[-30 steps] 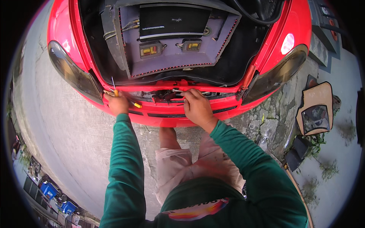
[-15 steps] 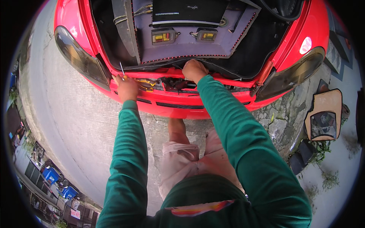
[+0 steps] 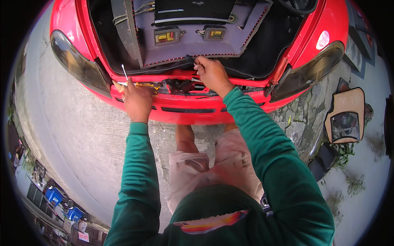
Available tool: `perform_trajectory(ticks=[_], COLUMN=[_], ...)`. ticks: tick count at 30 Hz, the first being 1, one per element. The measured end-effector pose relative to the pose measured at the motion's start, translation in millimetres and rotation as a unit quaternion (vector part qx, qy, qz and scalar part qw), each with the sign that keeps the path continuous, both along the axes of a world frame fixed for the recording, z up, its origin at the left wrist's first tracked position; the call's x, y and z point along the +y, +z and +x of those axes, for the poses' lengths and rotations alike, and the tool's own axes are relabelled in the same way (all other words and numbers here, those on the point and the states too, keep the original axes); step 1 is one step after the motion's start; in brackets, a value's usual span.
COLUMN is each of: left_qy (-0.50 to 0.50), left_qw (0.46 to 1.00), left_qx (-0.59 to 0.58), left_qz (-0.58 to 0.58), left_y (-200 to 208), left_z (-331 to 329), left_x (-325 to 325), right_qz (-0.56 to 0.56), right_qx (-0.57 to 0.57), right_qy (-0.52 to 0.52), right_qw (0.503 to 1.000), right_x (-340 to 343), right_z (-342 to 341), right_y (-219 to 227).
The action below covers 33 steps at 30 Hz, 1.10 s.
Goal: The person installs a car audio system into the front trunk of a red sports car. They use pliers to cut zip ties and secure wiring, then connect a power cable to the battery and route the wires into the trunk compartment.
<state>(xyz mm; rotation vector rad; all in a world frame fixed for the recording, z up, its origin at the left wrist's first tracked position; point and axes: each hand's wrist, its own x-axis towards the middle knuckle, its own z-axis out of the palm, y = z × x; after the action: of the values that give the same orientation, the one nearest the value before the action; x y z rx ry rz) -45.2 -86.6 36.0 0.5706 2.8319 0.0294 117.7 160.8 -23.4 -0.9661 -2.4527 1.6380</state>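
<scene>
My left hand (image 3: 137,102) is closed around what looks like a screwdriver (image 3: 124,71), its slim metal shaft sticking up past the fingers; the grip is mostly hidden. Beside that hand, yellow-handled pliers (image 3: 148,85) lie in the slot along the red car's bumper (image 3: 184,118). My right hand (image 3: 213,76) reaches over the red sill, thumb and fingers pinched at the edge of the black trunk lining (image 3: 178,65). A dark bit of it rises by the fingertips. Below that hand, the dark latch parts (image 3: 182,86) show in the opening of the sill.
Inside the trunk, a grey panel (image 3: 193,47) edged with red dots holds a black amplifier (image 3: 193,11) and two small boxes with yellow parts. Tail lamps (image 3: 78,61) flank the opening. A tan floor mat (image 3: 347,102) lies on the ground at right.
My right hand has turned and opened up from a fist-like hold, and the lining edge now lifts at its fingertips. The left hand has turned, with the screwdriver still in it; the view has shifted slightly.
</scene>
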Motion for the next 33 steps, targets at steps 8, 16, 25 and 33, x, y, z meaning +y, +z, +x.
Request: perform_trajectory(ticks=[8,16,25,33], left_qy=[-0.169,-0.408,-0.435,-0.403], left_qw=[0.967,0.895,0.839,0.866], left_qx=[-0.106,-0.137,-0.282,-0.257], left_qz=[0.157,-0.115,-0.163,-0.147], left_y=[54,55,18,29], left_z=[37,34,7,32], left_x=[45,116,126,112], right_qz=[-0.057,-0.061,0.036,0.224], right_qx=[0.023,0.032,0.032,0.022], right_qy=[-0.032,0.009,-0.012,0.019], right_qw=[0.998,0.998,0.999,0.974], right_x=[6,11,-4,-42], right_z=[7,20,54,88], right_y=[-9,-12,-3,10])
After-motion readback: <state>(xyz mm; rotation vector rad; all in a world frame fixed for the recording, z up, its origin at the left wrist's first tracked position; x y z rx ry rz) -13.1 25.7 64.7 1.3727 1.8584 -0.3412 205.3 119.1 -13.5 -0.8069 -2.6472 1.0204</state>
